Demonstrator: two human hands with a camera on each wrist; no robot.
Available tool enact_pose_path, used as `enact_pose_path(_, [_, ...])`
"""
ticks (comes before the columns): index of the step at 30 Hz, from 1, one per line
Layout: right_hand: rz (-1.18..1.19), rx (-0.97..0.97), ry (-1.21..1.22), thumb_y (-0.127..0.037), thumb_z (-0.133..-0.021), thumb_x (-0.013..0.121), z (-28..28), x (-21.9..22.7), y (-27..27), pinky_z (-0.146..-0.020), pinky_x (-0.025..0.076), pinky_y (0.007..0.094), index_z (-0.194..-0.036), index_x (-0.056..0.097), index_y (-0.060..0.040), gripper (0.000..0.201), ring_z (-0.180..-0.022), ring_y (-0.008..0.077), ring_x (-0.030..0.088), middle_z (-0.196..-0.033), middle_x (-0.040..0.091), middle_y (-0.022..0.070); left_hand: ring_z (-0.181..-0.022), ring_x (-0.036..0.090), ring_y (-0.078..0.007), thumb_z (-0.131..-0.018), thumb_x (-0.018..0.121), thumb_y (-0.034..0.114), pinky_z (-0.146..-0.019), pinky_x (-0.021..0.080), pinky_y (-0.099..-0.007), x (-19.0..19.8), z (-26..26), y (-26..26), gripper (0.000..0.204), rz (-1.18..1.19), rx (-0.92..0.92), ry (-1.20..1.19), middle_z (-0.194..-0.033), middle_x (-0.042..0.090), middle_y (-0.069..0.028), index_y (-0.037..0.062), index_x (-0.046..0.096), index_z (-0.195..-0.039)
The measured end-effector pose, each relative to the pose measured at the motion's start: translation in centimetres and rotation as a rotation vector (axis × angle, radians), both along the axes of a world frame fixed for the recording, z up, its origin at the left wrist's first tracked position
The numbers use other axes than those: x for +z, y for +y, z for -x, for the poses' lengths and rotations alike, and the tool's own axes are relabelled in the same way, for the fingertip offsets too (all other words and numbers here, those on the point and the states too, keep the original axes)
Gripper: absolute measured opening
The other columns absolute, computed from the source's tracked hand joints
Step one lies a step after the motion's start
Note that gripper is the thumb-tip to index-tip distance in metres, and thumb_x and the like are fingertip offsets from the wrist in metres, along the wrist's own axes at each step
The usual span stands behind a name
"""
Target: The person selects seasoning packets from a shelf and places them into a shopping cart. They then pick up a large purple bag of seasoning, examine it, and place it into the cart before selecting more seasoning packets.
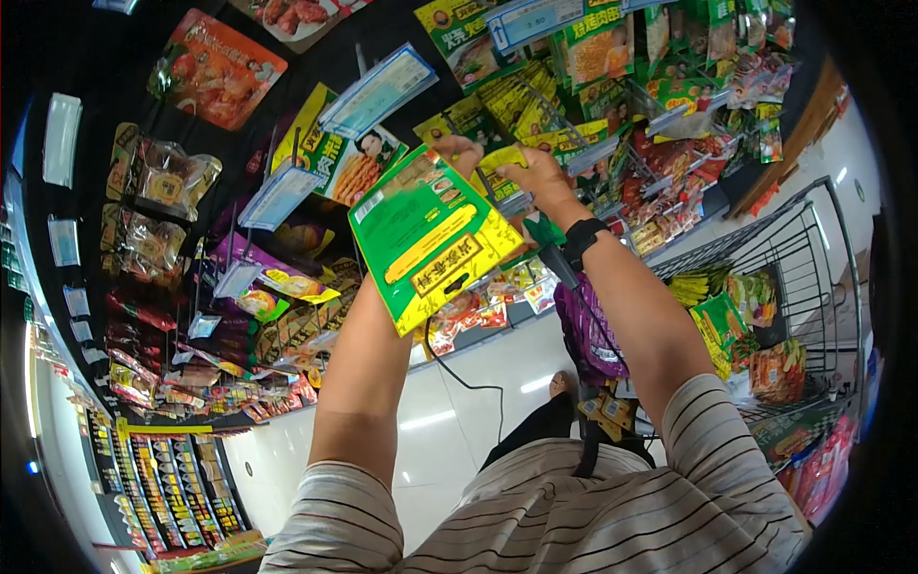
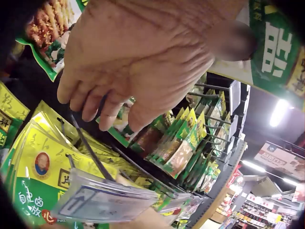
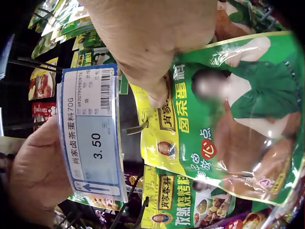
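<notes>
In the head view a green-and-yellow seasoning packet (image 1: 421, 239), back face up and hang hole toward me, lies over my left wrist. My left hand (image 1: 460, 153) holds it from beneath; the packet covers most of this hand. The left wrist view shows curled fingers (image 2: 88, 100) and part of the packet's front (image 2: 276, 52) behind the thumb base. My right hand (image 1: 545, 180), with a black wristband, pinches the yellow header of a tea-egg seasoning packet (image 3: 238, 119). A hook tip shows at that header's hole. The price tag (image 3: 93, 138) stands between both hands.
More seasoning packets (image 1: 521, 100) hang on hooks ahead, with price tags (image 1: 378, 91) jutting out. Purple packets (image 1: 253, 277) hang at the left. A shopping cart (image 1: 813, 277) with vegetables stands at my right, beside a purple bag (image 1: 585, 330). Below is a pale tiled floor (image 1: 449, 383).
</notes>
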State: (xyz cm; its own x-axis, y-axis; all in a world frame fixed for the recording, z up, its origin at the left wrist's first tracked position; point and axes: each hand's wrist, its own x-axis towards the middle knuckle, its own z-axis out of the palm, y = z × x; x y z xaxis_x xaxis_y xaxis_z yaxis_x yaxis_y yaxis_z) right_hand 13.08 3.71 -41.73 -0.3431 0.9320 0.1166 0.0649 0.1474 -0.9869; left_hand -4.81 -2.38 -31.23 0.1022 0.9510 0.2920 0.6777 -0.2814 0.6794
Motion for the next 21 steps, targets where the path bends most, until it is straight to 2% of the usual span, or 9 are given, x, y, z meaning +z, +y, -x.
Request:
enact_pose_path(1, [-0.033, 0.009, 0.043, -0.019, -0.090, 0.071, 0.1, -0.5, 0.1, -0.077, 0.050, 0.0367, -0.113, 0.067, -0.0055, 0.027, -0.088, 0.0136, 0.062, -0.100, 0.071, 0.0047, -0.100, 0.063, -0.0213, -0.092, 0.063, 0.036, -0.090, 0.047, -0.0342, 1.3, -1.6, -1.0, 0.037, 0.085, 0.077, -0.001, -0.103, 0.068, -0.0103, 0.0043, 0.068, -0.111])
enact_pose_path(2, [-0.027, 0.006, 0.034, -0.022, -0.089, 0.071, 0.0, -0.3, -0.2, -0.077, 0.050, 0.0383, -0.113, 0.067, -0.0059, 0.030, -0.088, 0.0184, 0.064, -0.099, 0.071, 0.0074, -0.097, 0.064, -0.0208, -0.091, 0.064, 0.036, -0.088, 0.048, -0.0337, 2.7, -3.1, -2.0, 0.039, 0.169, 0.152, -0.002, -0.099, 0.068, -0.0103, 0.0032, 0.068, -0.111])
enact_pose_path(4, [-0.020, -0.002, 0.015, -0.027, -0.086, 0.072, -0.4, 0.4, -0.4, -0.077, 0.051, 0.0414, -0.113, 0.067, -0.0068, 0.034, -0.088, 0.0279, 0.068, -0.097, 0.072, 0.0126, -0.094, 0.064, -0.0194, -0.091, 0.065, 0.035, -0.085, 0.049, -0.0325, 2.5, -3.6, -2.0, 0.039, 0.091, 0.017, 0.043, -0.097, 0.067, -0.0113, 0.0012, 0.067, -0.110])
enact_pose_path(5, [-0.059, -0.095, -0.112, -0.028, -0.084, 0.074, 0.1, -0.3, 0.2, -0.075, 0.051, 0.0413, -0.114, 0.067, -0.0068, 0.037, -0.089, 0.0289, 0.068, -0.096, 0.072, 0.0143, -0.092, 0.063, -0.0187, -0.090, 0.065, 0.034, -0.084, 0.049, -0.0319, 2.3, -4.1, -2.1, 0.039, 0.084, -0.020, 0.053, -0.097, 0.067, -0.0119, 0.0001, 0.067, -0.110])
enact_pose_path(8, [-0.150, -0.054, -0.056, -0.028, -0.083, 0.075, 0.7, -3.6, 2.5, -0.074, 0.051, 0.0415, -0.115, 0.065, -0.0059, 0.041, -0.090, 0.0304, 0.068, -0.096, 0.071, 0.0187, -0.091, 0.063, -0.0182, -0.090, 0.066, 0.032, -0.083, 0.049, -0.0317, 2.9, -6.4, -2.5, 0.039, 0.083, -0.073, 0.022, -0.099, 0.066, -0.0123, -0.0008, 0.067, -0.109])
enact_pose_path(9, [-0.065, 0.054, 0.226, -0.027, -0.084, 0.072, 0.7, -4.5, 2.7, -0.077, 0.051, 0.0399, -0.114, 0.066, -0.0048, 0.037, -0.092, 0.0281, 0.068, -0.099, 0.070, 0.0169, -0.095, 0.063, -0.0193, -0.090, 0.066, 0.030, -0.084, 0.048, -0.0337, 5.2, -7.9, -4.1, 0.035, 0.126, -0.140, -0.020, -0.102, 0.065, -0.0125, 0.0001, 0.068, -0.108])
enact_pose_path(11, [0.156, 0.251, 0.727, -0.026, -0.087, 0.068, -0.5, -2.9, 0.6, -0.082, 0.051, 0.0375, -0.109, 0.067, -0.0036, 0.032, -0.096, 0.0240, 0.066, -0.105, 0.069, 0.0135, -0.098, 0.062, -0.0202, -0.090, 0.065, 0.029, -0.086, 0.048, -0.0350, 4.6, -9.0, -4.0, 0.033, 0.158, -0.230, -0.165, -0.103, 0.065, -0.0134, 0.0009, 0.068, -0.107])
enact_pose_path(13, [0.210, 0.315, 0.838, -0.026, -0.088, 0.068, -1.1, -1.9, -0.4, -0.080, 0.050, 0.0371, -0.111, 0.066, -0.0038, 0.032, -0.094, 0.0232, 0.065, -0.104, 0.068, 0.0127, -0.099, 0.062, -0.0207, -0.090, 0.065, 0.029, -0.087, 0.048, -0.0353, 5.5, -9.9, -4.6, 0.034, 0.194, -0.287, -0.194, -0.105, 0.064, -0.0134, 0.0013, 0.068, -0.108])
enact_pose_path(21, [0.081, 0.199, 0.467, -0.026, -0.089, 0.068, -1.8, -2.1, -0.6, -0.074, 0.046, 0.0356, -0.119, 0.062, -0.0048, 0.037, -0.086, 0.0199, 0.059, -0.097, 0.065, 0.0098, -0.104, 0.060, -0.0226, -0.090, 0.066, 0.030, -0.090, 0.047, -0.0362, 13.1, -14.4, -8.8, 0.036, 0.264, -0.437, 0.189, -0.110, 0.062, -0.0136, 0.0033, 0.065, -0.114])
